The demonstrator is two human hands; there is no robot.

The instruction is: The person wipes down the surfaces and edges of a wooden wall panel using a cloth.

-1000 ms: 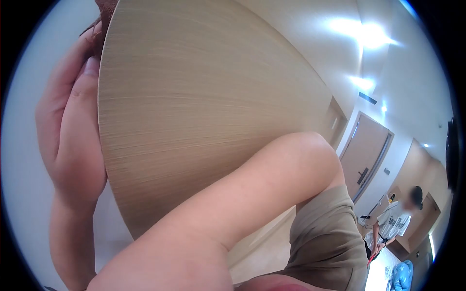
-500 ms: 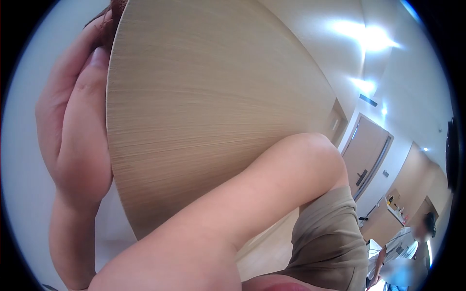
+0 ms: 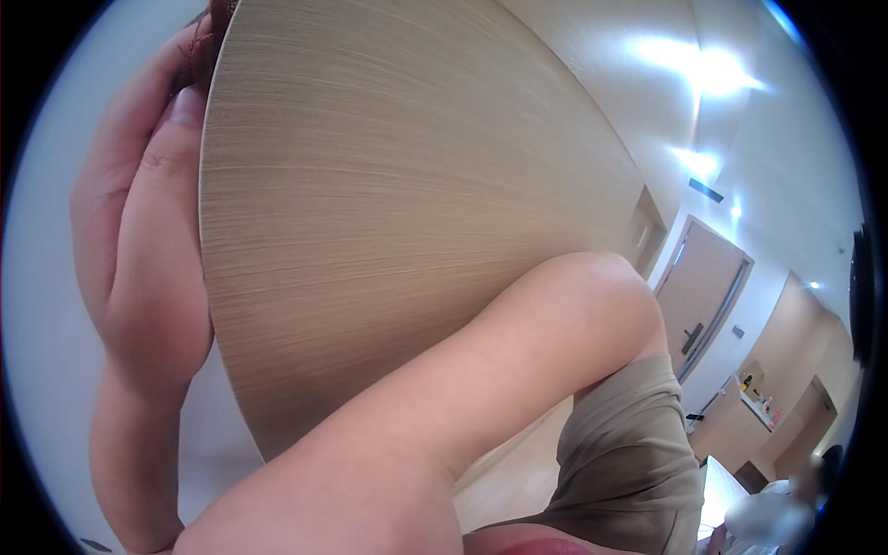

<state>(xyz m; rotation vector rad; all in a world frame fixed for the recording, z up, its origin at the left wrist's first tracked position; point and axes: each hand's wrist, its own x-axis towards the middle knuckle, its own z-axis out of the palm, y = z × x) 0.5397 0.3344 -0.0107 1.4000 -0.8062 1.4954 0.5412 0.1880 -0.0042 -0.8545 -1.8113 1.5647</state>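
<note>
At the left, what looks like my left hand (image 3: 148, 213) is raised beside the edge of a wide wood-grain panel (image 3: 398, 185). Its thumb and fingers are closed on a reddish-brown, thread-like or cloth-like thing (image 3: 196, 54) at the top, mostly cut off by the frame and the panel. The thumb lies along the panel's edge. Across the lower middle runs my bent right arm (image 3: 444, 388), elbow in front of the panel, with an olive-brown sleeve (image 3: 629, 444). Its hand is out of sight.
A door (image 3: 701, 287) with a dark handle stands at the right, tilted in the view. Beyond it are a counter (image 3: 758, 407) with small items and a partly visible, blurred person (image 3: 772, 518). Bright ceiling lights (image 3: 717, 69) shine at upper right.
The person at lower right has dropped lower in the view. My hand and arm keep almost the same pose, and the view has shifted very slightly.
</note>
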